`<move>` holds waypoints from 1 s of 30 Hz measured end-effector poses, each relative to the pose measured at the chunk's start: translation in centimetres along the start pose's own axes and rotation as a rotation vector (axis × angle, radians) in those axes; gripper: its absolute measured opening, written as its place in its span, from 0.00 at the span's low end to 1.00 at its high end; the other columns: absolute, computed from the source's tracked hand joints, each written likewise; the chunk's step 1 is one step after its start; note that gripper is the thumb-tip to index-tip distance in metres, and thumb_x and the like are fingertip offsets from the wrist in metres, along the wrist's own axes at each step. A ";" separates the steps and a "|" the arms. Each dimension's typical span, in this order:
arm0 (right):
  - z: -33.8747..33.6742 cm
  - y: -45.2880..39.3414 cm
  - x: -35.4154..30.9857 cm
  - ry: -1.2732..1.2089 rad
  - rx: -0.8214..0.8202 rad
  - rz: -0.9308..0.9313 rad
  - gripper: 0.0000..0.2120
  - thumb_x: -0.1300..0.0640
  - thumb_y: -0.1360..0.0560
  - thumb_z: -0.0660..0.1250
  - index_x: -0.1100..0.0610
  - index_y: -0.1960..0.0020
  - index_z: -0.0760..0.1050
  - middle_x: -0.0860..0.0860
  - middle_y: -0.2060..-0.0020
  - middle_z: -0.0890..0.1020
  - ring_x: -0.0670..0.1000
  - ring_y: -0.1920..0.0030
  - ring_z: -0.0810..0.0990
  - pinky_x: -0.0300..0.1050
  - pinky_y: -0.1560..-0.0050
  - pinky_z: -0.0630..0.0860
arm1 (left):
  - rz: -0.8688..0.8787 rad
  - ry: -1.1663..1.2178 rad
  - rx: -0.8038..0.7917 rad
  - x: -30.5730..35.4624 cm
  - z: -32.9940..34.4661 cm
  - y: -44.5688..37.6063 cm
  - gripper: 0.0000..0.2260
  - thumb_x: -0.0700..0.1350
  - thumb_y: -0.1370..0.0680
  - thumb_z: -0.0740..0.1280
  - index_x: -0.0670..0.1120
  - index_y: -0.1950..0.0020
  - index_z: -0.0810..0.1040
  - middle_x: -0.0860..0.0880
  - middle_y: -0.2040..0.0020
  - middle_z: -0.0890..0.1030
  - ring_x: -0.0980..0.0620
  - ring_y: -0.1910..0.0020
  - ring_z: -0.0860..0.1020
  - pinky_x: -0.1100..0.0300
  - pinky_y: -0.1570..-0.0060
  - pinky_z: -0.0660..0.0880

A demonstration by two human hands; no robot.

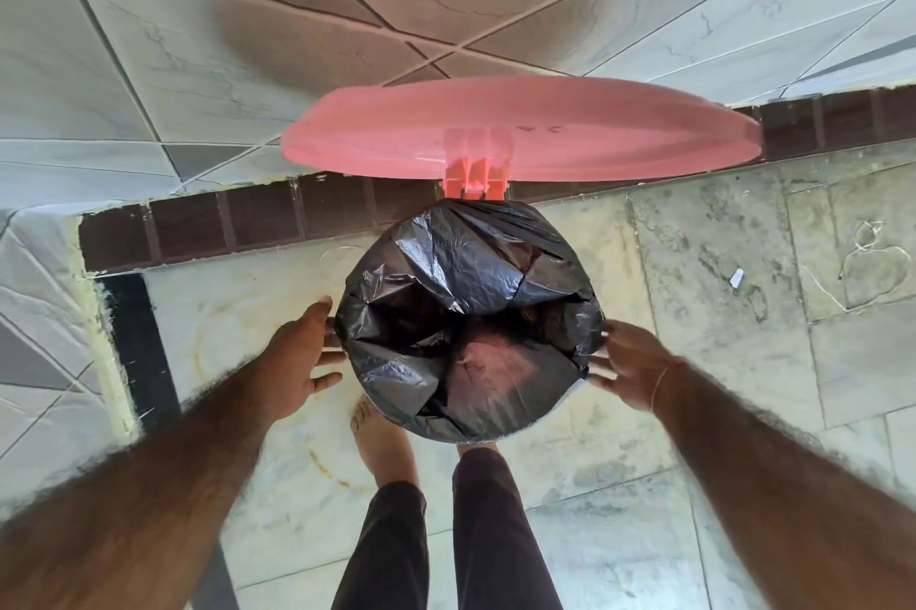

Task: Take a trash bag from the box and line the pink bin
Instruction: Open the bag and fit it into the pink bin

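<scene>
A black trash bag [461,292] is draped over the round mouth of the pink bin, whose pink inside shows through the bag's opening [495,361]. The bin's pink lid [520,138] stands raised on its hinge behind it. My left hand [302,356] is at the bin's left side, fingers spread, fingertips at the bag's edge. My right hand [629,361] touches the bag at the bin's right rim, fingers apart. The bag box is not in view.
The bin stands on a marble floor [718,312] against a tiled wall with a dark brick skirting [223,222]. My bare feet [381,446] and dark trouser legs are just in front of the bin. A small white scrap [737,277] lies on the floor at right.
</scene>
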State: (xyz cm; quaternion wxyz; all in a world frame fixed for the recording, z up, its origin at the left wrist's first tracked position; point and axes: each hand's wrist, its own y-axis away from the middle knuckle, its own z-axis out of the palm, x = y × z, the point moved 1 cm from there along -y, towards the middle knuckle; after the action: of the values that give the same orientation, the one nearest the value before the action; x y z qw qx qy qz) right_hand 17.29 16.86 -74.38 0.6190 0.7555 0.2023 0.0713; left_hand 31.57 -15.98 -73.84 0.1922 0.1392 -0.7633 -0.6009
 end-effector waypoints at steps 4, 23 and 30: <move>-0.3 -0.2 -3.5 0.253 0.326 -0.226 0.10 0.62 0.23 0.59 0.57 0.63 0.72 0.62 0.57 0.75 0.61 0.51 0.80 0.49 0.55 0.71 | 0.315 -0.253 0.237 2.3 -0.2 0.1 0.22 0.58 0.20 0.57 0.44 0.58 0.82 0.40 0.48 0.84 0.40 0.51 0.79 0.47 0.44 0.74; 10.0 5.6 -10.4 0.814 0.093 -0.664 0.20 0.65 0.23 0.56 0.60 0.33 0.74 0.60 0.37 0.79 0.59 0.36 0.76 0.44 0.35 0.70 | 0.919 -0.920 0.101 7.4 5.9 5.3 0.21 0.37 0.22 0.57 0.44 0.29 0.70 0.42 0.33 0.77 0.43 0.36 0.76 0.56 0.37 0.72; 8.1 7.3 -6.3 0.736 0.037 -0.488 0.14 0.55 0.26 0.63 0.61 0.67 0.75 0.57 0.68 0.80 0.56 0.69 0.78 0.44 0.66 0.74 | 0.924 -0.638 0.324 3.6 4.2 5.6 0.17 0.51 0.21 0.59 0.42 0.64 0.73 0.46 0.68 0.78 0.46 0.68 0.75 0.55 0.68 0.68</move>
State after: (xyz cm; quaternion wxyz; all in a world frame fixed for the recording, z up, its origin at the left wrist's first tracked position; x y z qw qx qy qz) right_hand 16.04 5.87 -68.22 0.4906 0.6209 0.5831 0.1837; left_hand 26.57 -12.59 -68.78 0.1713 -0.3684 -0.8472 -0.3424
